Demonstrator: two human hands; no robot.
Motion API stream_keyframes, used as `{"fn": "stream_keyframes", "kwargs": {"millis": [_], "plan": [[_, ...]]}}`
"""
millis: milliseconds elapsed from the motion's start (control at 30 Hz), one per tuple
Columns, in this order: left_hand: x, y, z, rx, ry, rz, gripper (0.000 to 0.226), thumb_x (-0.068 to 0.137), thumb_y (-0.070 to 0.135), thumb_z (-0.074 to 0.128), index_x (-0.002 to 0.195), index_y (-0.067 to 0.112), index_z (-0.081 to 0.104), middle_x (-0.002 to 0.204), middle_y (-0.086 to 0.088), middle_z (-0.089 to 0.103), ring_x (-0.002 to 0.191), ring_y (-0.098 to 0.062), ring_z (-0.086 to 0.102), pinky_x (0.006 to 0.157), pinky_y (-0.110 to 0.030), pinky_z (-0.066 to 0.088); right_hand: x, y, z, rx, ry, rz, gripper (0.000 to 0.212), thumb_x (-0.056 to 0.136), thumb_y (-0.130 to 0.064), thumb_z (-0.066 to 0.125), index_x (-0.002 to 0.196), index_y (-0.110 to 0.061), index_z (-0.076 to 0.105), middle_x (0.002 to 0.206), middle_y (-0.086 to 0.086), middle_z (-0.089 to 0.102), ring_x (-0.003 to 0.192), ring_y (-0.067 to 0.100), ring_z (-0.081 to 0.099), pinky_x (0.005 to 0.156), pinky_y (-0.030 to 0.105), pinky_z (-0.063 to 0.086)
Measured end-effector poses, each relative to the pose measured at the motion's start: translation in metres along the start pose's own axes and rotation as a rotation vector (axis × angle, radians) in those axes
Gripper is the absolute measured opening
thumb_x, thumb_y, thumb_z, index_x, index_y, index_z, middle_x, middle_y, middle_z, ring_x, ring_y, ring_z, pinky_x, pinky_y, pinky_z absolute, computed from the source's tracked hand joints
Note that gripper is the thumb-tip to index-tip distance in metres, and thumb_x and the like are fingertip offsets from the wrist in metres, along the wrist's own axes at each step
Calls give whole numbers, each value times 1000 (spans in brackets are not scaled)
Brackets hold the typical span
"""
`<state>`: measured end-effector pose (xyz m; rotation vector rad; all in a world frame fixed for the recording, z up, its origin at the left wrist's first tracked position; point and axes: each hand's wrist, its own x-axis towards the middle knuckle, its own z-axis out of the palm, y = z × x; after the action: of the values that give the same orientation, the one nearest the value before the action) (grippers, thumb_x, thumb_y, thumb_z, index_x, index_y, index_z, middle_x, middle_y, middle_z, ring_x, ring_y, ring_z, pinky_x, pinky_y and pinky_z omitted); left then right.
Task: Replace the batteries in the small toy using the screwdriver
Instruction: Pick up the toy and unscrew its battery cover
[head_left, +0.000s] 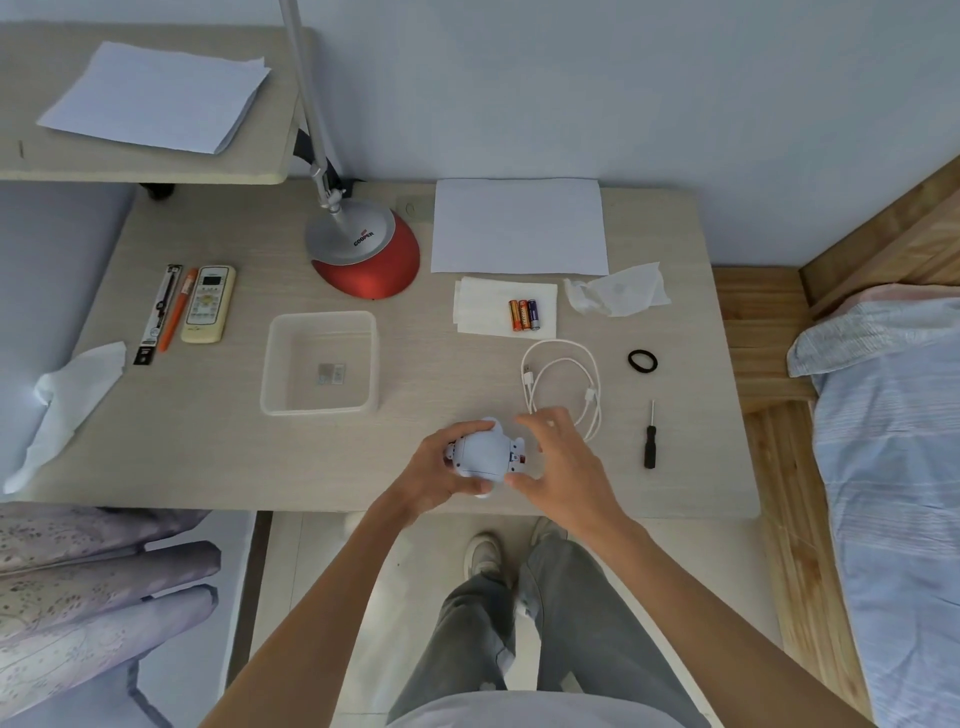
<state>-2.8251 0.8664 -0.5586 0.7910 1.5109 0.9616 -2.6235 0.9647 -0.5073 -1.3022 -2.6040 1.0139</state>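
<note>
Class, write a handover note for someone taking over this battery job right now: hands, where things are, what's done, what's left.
Left hand grips the toy; right hand holds its other side, over the desk's near edge.
Screwdriver lies untouched on the desk, right of the hands; three batteries lie on a folded tissue behind.
Done: toy in hand only.
Left: unscrew cover, swap batteries, close.

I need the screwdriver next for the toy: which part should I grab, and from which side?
Take the screwdriver by its thick black handle, the end nearest you, probably coming down from above with the right hand, which is closest. It lies flat, thin shaft pointing away from you, apart from the white cable on its left.
</note>
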Motion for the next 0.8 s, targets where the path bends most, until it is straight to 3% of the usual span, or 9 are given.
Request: {"fn": "stream_keyframes", "kwargs": {"millis": [167,433,567,700,800], "plan": [[-2,3,1,-22,-2,-6,85,67,-3,99,139,31,70,144,7,64,126,-17,62,94,-34,62,6,-1,14,-112,-108,-19,71,80,-37,84,142,-32,48,129,-5,42,114,15,52,75,36,58],[-4,1,3,7,15,12,84,68,3,100,142,28,69,142,17,63,122,-4,61,92,-28,61,17,-9,34,-158,-102,31,55,85,-18,80,134,-16,55,120,4,59,104,25,62,78,38,57],[-5,1,4,26,19,26,83,69,3,100,143,25,68,145,12,62,122,-3,61,91,-27,60,19,-4,33,-123,-109,23,54,83,-18,82,132,-14,59,117,5,61,101,25,62,78,37,55],[-6,-5,-4,283,62,51,85,70,30,99,143,47,60,141,3,55,125,-17,54,102,-40,56,22,2,34,-67,-117,20,52,79,-20,82,127,-16,62,114,2,61,97,23,62,77,39,56],[-9,-2,-19,526,66,92,82,79,29,93,146,54,52,132,2,47,122,-22,50,108,-46,53,23,5,35,-59,-117,16,48,77,-21,81,121,-18,62,110,0,59,92,22,62,74,38,56]]}}
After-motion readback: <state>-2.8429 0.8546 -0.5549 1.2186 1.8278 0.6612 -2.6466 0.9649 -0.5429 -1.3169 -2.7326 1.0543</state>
